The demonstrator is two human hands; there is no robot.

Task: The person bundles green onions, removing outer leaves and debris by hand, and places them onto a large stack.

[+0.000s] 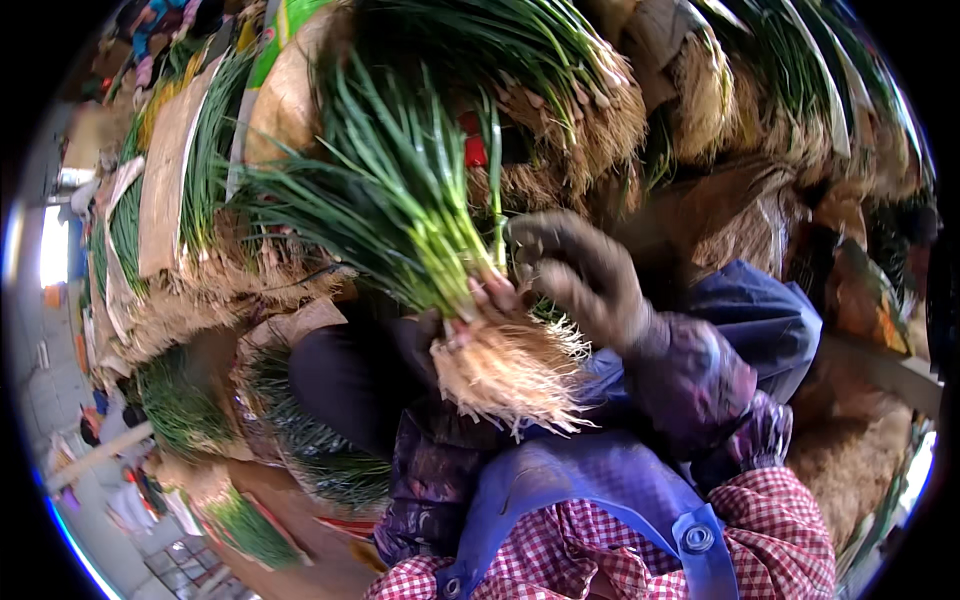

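A thick bunch of green onions point(440, 235) slants across my lap, its green leaves toward the upper left and its pale, stringy roots point(510, 375) hanging at the lower right. My left hand point(425, 335), dark and mostly hidden by the bunch, is closed around it near the white bases. Beside the bunch, my right hand point(585, 275) wears a dirty brownish glove, its fingers curled and slightly blurred. Its fingertips meet a single upright green onion stalk point(495, 170) at the bunch's right edge; the exact contact is partly hidden.
More green onions point(570, 85) with long roots are heaped just ahead. Rows of bundles point(210, 170) wrapped with brown sheets stand at left, others point(790, 80) at far right. Loose onions point(320, 430) lie by my left leg. A blue apron point(600, 485) covers my lap.
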